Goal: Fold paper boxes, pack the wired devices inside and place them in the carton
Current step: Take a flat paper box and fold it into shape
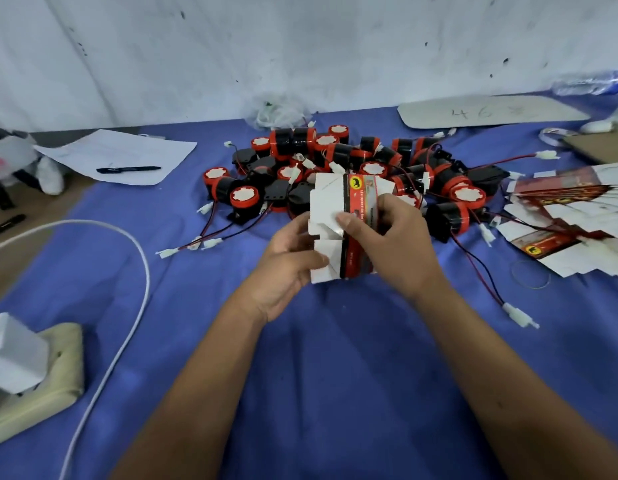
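Red-black devices; red-white box; blue cloth; white cable.

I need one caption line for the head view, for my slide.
Both hands, left hand and right hand, fold a paper box before piled wired devices.

Soft even light, blurred bowed edges

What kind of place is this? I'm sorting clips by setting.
Probably a small packing workbench, not a home table. A heap of identical red-and-black wired devices lies on the blue cloth, flat printed box blanks are stacked at right, and both hands fold a paper box.
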Action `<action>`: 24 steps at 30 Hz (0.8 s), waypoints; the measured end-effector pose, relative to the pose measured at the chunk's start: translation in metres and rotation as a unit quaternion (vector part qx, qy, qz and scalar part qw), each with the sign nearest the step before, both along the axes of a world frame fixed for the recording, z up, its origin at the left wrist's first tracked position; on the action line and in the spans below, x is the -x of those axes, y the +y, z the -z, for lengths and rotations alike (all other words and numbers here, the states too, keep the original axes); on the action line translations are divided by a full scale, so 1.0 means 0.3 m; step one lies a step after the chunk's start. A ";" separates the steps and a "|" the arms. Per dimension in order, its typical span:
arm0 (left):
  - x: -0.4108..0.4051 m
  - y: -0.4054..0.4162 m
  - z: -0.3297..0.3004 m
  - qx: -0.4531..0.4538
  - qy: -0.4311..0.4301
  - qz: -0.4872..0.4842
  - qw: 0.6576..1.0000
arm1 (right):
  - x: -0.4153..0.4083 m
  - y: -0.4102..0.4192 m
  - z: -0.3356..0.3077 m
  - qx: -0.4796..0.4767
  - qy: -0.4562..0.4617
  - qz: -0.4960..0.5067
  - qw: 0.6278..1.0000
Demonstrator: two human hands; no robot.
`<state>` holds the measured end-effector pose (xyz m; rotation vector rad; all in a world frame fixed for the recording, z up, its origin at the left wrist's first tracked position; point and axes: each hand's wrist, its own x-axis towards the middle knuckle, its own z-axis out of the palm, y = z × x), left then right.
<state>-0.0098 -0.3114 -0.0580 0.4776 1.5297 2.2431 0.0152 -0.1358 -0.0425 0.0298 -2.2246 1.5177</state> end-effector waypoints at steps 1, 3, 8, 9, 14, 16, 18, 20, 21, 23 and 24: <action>0.002 0.000 -0.004 -0.005 -0.011 -0.013 1.000 | -0.001 0.002 -0.006 0.012 0.003 -0.017 1.000; 0.006 -0.012 -0.014 -0.033 -0.041 0.009 0.999 | 0.001 0.003 -0.024 0.037 -0.005 -0.056 0.998; -0.003 -0.002 0.004 -0.094 -0.110 0.069 0.987 | 0.000 -0.012 -0.041 0.085 -0.033 -0.112 0.989; -0.004 0.000 0.008 -0.093 -0.101 0.070 0.988 | -0.004 -0.010 -0.045 0.097 -0.034 -0.117 0.988; 0.010 0.017 0.029 -0.048 -0.057 0.006 0.997 | -0.031 0.004 -0.032 0.139 -0.024 -0.151 0.979; 0.005 0.037 0.042 0.012 -0.004 -0.043 0.999 | -0.041 -0.008 -0.025 0.130 -0.016 -0.156 0.979; -0.004 0.057 0.044 0.057 0.047 -0.049 0.996 | -0.047 -0.017 -0.024 0.107 -0.004 -0.159 0.981; 0.001 0.062 0.043 0.061 0.082 -0.067 0.992 | -0.052 -0.015 -0.026 0.096 0.012 -0.157 0.983; 0.008 0.060 0.037 0.054 0.095 -0.093 0.990 | -0.055 -0.011 -0.026 0.086 0.018 -0.155 0.984; 0.023 0.053 0.021 0.030 0.098 -0.149 0.984 | -0.062 -0.010 -0.019 0.055 0.013 -0.157 0.986; 0.029 0.049 0.016 0.013 0.088 -0.173 0.981 | -0.063 -0.016 -0.014 0.041 0.003 -0.167 0.985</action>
